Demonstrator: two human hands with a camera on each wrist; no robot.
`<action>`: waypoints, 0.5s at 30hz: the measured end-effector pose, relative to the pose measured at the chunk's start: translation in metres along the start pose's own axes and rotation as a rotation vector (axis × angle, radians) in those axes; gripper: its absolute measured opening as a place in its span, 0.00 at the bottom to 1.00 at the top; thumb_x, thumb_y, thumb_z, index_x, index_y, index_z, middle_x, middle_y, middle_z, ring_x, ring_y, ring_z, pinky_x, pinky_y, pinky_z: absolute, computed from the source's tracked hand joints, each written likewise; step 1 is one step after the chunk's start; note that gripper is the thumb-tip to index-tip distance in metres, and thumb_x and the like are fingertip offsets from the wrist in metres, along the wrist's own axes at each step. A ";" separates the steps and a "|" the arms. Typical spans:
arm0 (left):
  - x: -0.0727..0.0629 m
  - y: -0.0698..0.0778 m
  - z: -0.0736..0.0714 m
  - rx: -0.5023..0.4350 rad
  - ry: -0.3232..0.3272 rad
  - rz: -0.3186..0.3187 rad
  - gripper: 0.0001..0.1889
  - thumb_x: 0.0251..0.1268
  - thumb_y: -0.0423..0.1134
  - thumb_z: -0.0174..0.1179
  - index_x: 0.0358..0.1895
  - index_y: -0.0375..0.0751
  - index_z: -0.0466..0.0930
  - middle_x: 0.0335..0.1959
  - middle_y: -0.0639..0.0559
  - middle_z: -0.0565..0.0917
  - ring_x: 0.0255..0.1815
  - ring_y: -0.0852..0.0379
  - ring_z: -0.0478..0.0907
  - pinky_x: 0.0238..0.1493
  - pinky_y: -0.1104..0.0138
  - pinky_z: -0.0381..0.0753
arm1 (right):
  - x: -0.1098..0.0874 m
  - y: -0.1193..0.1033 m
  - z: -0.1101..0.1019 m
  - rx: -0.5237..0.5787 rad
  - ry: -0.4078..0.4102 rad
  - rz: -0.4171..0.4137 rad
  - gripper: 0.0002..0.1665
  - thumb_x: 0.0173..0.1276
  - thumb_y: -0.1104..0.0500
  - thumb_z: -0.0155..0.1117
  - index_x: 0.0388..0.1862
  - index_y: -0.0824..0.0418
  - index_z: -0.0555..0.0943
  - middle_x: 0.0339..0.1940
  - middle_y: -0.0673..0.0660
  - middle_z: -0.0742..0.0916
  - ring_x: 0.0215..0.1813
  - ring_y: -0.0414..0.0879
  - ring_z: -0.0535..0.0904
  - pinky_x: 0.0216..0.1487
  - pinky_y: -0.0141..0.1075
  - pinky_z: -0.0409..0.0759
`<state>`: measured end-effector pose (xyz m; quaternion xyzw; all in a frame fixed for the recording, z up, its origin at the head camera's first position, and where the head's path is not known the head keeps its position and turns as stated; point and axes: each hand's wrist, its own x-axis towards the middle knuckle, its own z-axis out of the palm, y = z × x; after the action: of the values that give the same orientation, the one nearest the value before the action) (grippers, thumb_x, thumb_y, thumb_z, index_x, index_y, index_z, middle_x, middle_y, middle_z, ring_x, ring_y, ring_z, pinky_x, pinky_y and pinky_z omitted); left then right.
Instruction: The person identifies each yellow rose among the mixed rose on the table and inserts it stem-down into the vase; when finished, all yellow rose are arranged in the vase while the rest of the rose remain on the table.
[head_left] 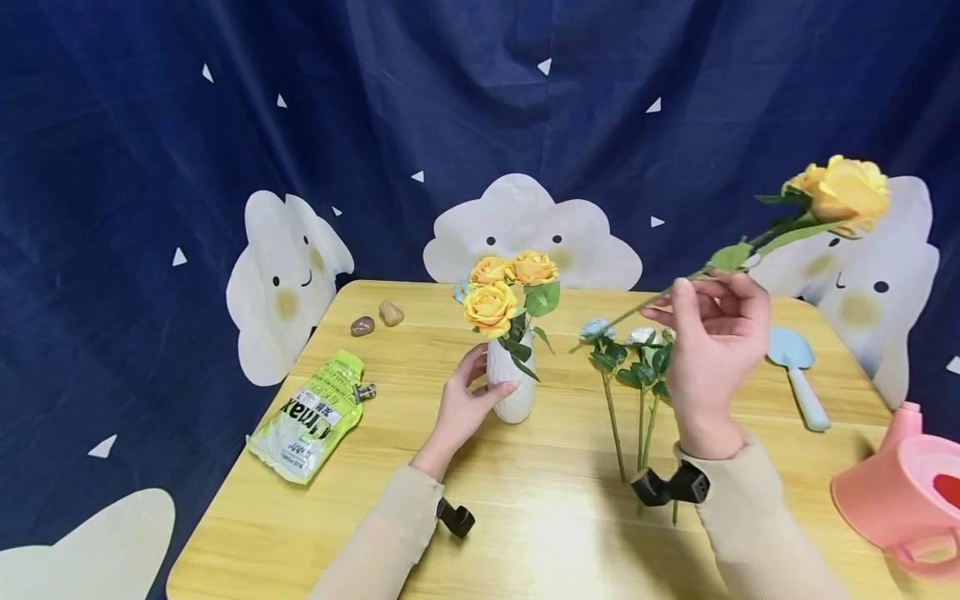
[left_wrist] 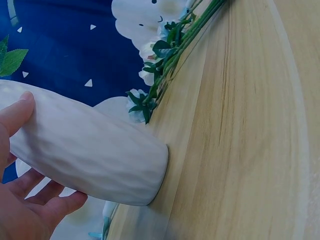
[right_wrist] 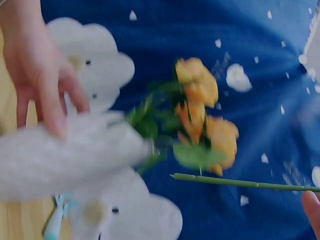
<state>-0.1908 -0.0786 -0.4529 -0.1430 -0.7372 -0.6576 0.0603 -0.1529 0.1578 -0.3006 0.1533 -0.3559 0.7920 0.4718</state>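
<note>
My left hand (head_left: 468, 404) grips the side of a white ribbed vase (head_left: 516, 402), which stands upright on the table with several yellow roses (head_left: 491, 308) in it. In the left wrist view the thumb lies along one side of the vase (left_wrist: 100, 145) and the fingers along the other. Raised to the right of the vase, my right hand (head_left: 716, 358) pinches the green stem of another yellow rose (head_left: 847, 196). Its bloom points up and right, the stem's cut end down toward the vase. The right wrist view shows that bare stem (right_wrist: 225, 181) beside the vase's roses.
Blue and white flowers (head_left: 643, 375) lie on the table (head_left: 555, 517) below my right hand. A blue trowel (head_left: 798, 371) and pink watering can (head_left: 877, 492) are at right. At left are a green-white bag (head_left: 311, 421) with a clip and two stones (head_left: 362, 326).
</note>
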 end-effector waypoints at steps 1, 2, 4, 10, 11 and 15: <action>0.000 0.000 0.000 -0.002 -0.002 -0.002 0.34 0.49 0.45 0.71 0.63 0.55 0.68 0.52 0.49 0.77 0.53 0.51 0.74 0.47 0.55 0.77 | -0.002 0.002 0.006 0.000 -0.024 -0.010 0.18 0.52 0.82 0.61 0.41 0.77 0.70 0.29 0.68 0.78 0.23 0.56 0.79 0.21 0.43 0.80; 0.000 0.000 0.000 -0.004 -0.005 -0.005 0.35 0.49 0.44 0.71 0.63 0.53 0.68 0.52 0.48 0.77 0.53 0.50 0.73 0.48 0.54 0.77 | -0.005 0.004 0.011 -0.002 -0.050 -0.021 0.17 0.53 0.81 0.61 0.42 0.77 0.70 0.29 0.67 0.79 0.24 0.56 0.79 0.22 0.43 0.81; 0.000 0.000 -0.001 -0.016 -0.012 -0.010 0.35 0.50 0.43 0.71 0.64 0.51 0.67 0.53 0.45 0.77 0.54 0.49 0.73 0.49 0.53 0.76 | -0.009 0.008 0.020 -0.005 -0.093 -0.031 0.17 0.54 0.80 0.61 0.42 0.76 0.70 0.30 0.67 0.79 0.25 0.56 0.80 0.24 0.42 0.81; 0.000 0.000 -0.001 -0.016 -0.006 -0.008 0.35 0.50 0.42 0.71 0.64 0.51 0.67 0.52 0.46 0.77 0.54 0.48 0.73 0.48 0.53 0.77 | -0.022 0.022 0.039 -0.066 -0.213 -0.037 0.15 0.58 0.77 0.59 0.43 0.72 0.68 0.31 0.64 0.79 0.29 0.53 0.81 0.27 0.42 0.82; 0.000 0.000 0.000 -0.013 -0.003 -0.002 0.34 0.50 0.42 0.71 0.63 0.52 0.68 0.52 0.47 0.78 0.53 0.49 0.73 0.48 0.54 0.77 | -0.023 0.024 0.041 -0.080 -0.232 -0.040 0.15 0.59 0.77 0.59 0.43 0.72 0.68 0.32 0.63 0.79 0.29 0.53 0.80 0.28 0.42 0.82; 0.000 0.000 0.000 -0.012 0.001 0.009 0.34 0.49 0.43 0.71 0.62 0.53 0.69 0.51 0.48 0.78 0.52 0.50 0.74 0.47 0.56 0.78 | -0.028 0.034 0.041 -0.156 -0.287 -0.035 0.13 0.61 0.75 0.58 0.43 0.72 0.67 0.33 0.61 0.78 0.30 0.51 0.80 0.29 0.41 0.82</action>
<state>-0.1906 -0.0785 -0.4528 -0.1463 -0.7326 -0.6618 0.0628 -0.1720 0.1008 -0.3022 0.2339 -0.4773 0.7236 0.4403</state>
